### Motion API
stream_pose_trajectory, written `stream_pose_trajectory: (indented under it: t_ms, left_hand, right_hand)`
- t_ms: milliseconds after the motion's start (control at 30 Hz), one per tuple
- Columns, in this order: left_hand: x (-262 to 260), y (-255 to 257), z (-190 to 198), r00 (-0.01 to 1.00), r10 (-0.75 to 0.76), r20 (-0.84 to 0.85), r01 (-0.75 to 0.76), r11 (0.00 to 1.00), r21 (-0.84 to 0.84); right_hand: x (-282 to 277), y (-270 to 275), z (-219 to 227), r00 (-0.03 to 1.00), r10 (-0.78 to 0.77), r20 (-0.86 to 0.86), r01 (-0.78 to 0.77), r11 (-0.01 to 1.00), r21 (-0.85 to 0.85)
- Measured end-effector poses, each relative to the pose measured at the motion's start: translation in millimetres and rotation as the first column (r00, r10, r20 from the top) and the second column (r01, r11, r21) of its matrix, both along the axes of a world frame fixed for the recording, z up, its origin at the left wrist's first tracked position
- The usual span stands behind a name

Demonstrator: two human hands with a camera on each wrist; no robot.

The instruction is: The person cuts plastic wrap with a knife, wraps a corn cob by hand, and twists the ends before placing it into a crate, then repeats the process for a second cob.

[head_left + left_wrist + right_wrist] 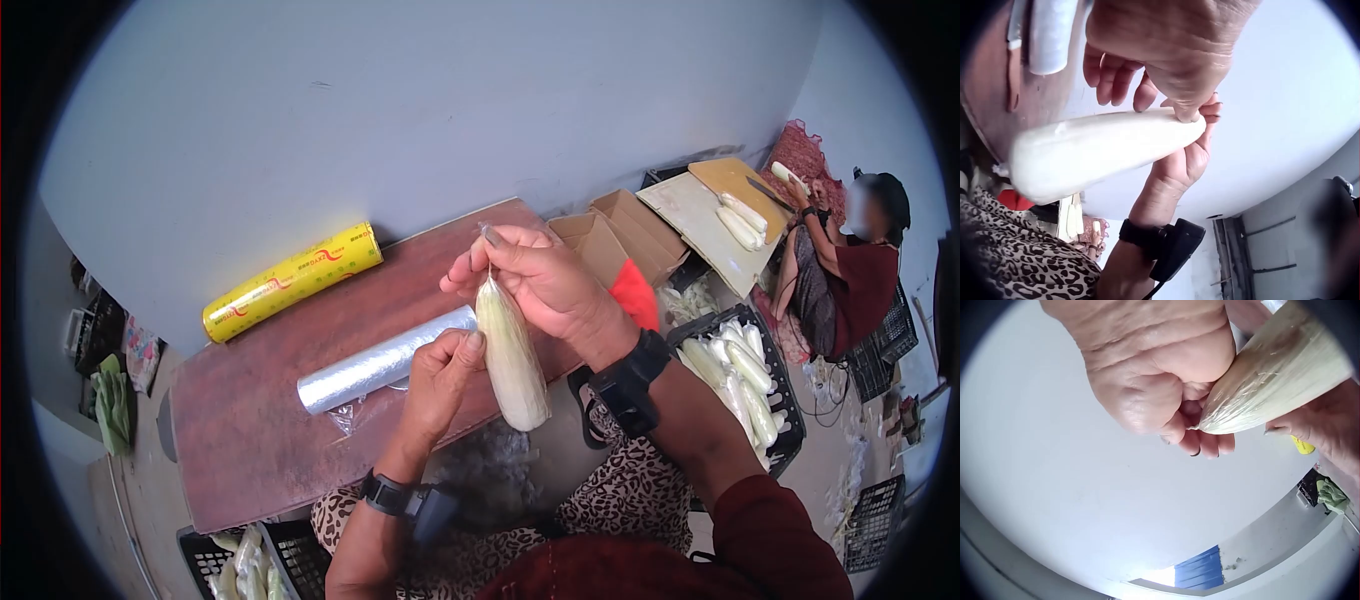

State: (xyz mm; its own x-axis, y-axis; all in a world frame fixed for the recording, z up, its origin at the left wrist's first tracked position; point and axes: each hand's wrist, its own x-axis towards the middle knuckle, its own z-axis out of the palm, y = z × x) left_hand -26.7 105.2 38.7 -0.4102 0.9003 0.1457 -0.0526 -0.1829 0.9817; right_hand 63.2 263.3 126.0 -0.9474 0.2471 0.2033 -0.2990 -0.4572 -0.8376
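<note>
A pale ear of corn [512, 360], husk still on it and wrapped in clear film, hangs upright in front of me. My right hand [550, 280] pinches the twisted film end above its narrow tip; the thin twist [1193, 428] shows in the right wrist view. My left hand [440, 380] holds the ear from the side, its thumb lying along the husk in the head view. In the left wrist view the wrapped ear [1097, 147] stretches between both hands. A roll of clear film [385, 360] lies on the table behind the left hand.
The reddish-brown table [250, 420] carries a yellow-labelled roll [295, 280] near the wall. A black crate of wrapped corn [790, 410] stands at right, another crate [300, 555] at lower left. Cardboard boxes [625, 235] sit beyond the table. A seated person [860, 265] handles corn at far right.
</note>
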Motion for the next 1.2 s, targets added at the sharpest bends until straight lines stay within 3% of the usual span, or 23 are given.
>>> stream_pose_trajectory:
  t_ms: [33,67,167,200,300,333,367,400,433,467,567,633,667,767,833,900,967,1000,1033,1100,1200]
  left_hand:
    - [-1.8,0.6,-0.5,0.994,-0.045,0.096,0.039,0.998,0.058]
    - [3.4,0.8,3.0,0.919,-0.131,0.373,0.094,0.989,0.116]
    - [16.5,-2.1,26.3,0.723,-0.277,0.633,0.187,0.96,0.207]
    - [12.7,-2.9,24.8,0.701,-0.374,0.607,0.283,0.928,0.244]
    - [17.5,-4.4,14.8,0.877,-0.279,0.392,0.276,0.959,0.064]
    - [18.4,-1.8,13.6,0.93,-0.176,0.322,0.195,0.981,-0.025]
    - [22.4,-2.2,13.5,1.0,-0.003,-0.01,0.003,0.998,-0.055]
    - [28.1,-3.4,17.9,0.924,0.171,-0.342,-0.189,0.982,-0.018]
    - [30.8,-4.2,20.4,0.712,0.324,-0.623,-0.352,0.932,0.082]
    - [28.8,-1.8,14.4,0.552,0.413,-0.725,-0.408,0.891,0.197]
    - [28.4,-0.7,10.1,0.613,0.422,-0.667,-0.376,0.899,0.224]
    - [19.5,3.8,-2.7,0.896,0.288,-0.338,-0.278,0.957,0.079]
    - [13.8,2.9,-8.3,0.968,0.21,-0.134,-0.209,0.978,0.022]
    - [-6.5,3.6,-6.8,0.99,0.142,0.014,-0.143,0.982,0.125]
    - [-1.7,2.3,19.4,0.913,-0.145,0.382,0.048,0.967,0.252]
    - [6.5,6.5,28.3,0.821,-0.184,0.541,0.017,0.954,0.298]
    - [-6.5,2.3,14.8,0.834,-0.377,0.402,0.3,0.923,0.242]
    - [-9.9,0.7,15.2,0.814,-0.474,0.335,0.431,0.881,0.198]
    - [-5.1,2.3,15.4,0.886,-0.414,0.209,0.412,0.91,0.054]
    - [9.7,-2.5,20.2,0.862,-0.316,0.395,0.336,0.942,0.022]
    - [11.2,-2.4,21.0,0.989,-0.139,0.05,0.145,0.977,-0.153]
  right_hand:
    - [-0.5,-1.8,0.8,0.998,0.049,-0.05,-0.05,0.998,-0.026]
    - [-0.5,-3.3,2.0,0.99,0.095,-0.102,-0.1,0.994,-0.049]
    - [-1.1,-8.9,6.4,0.981,0.152,-0.12,-0.159,0.986,-0.051]
    - [-2.0,-8.8,5.9,0.989,0.116,-0.094,-0.119,0.992,-0.032]
    - [-3.0,0.1,2.0,0.999,-0.04,-0.005,0.04,0.995,0.089]
    - [-2.3,7.1,0.0,0.993,-0.117,0.033,0.11,0.98,0.169]
    - [-1.6,10.7,-3.5,0.979,-0.195,0.066,0.173,0.953,0.249]
    - [-1.1,10.5,-7.5,0.974,-0.217,0.067,0.204,0.966,0.156]
    - [-1.2,9.6,-10.7,0.969,-0.236,0.069,0.232,0.971,0.064]
    - [-1.9,9.1,-12.9,0.965,-0.252,0.074,0.254,0.967,-0.028]
    - [-1.5,12.8,-15.4,0.966,-0.236,0.108,0.251,0.955,-0.157]
    - [1.7,8.3,-13.3,0.982,-0.162,0.102,0.177,0.971,-0.159]
    - [2.3,5.0,-13.5,0.987,-0.12,0.102,0.136,0.977,-0.163]
    - [3.7,1.9,-14.6,0.998,0.035,0.044,-0.03,0.993,-0.114]
    - [4.0,-8.5,-9.0,0.987,0.162,-0.013,-0.162,0.974,-0.156]
    - [2.2,-13.9,-9.3,0.974,0.221,-0.046,-0.226,0.962,-0.157]
    - [0.4,-15.3,-12.2,0.974,0.223,-0.048,-0.227,0.966,-0.121]
    - [1.8,-12.9,-8.3,0.988,0.154,0.005,-0.154,0.988,0.016]
    - [1.6,-8.8,-9.9,0.996,0.064,0.061,-0.07,0.991,0.114]
    - [1.1,-3.2,-14.6,0.98,-0.135,0.144,0.084,0.946,0.314]
    - [1.9,1.0,-13.9,0.903,-0.395,0.167,0.185,0.71,0.679]
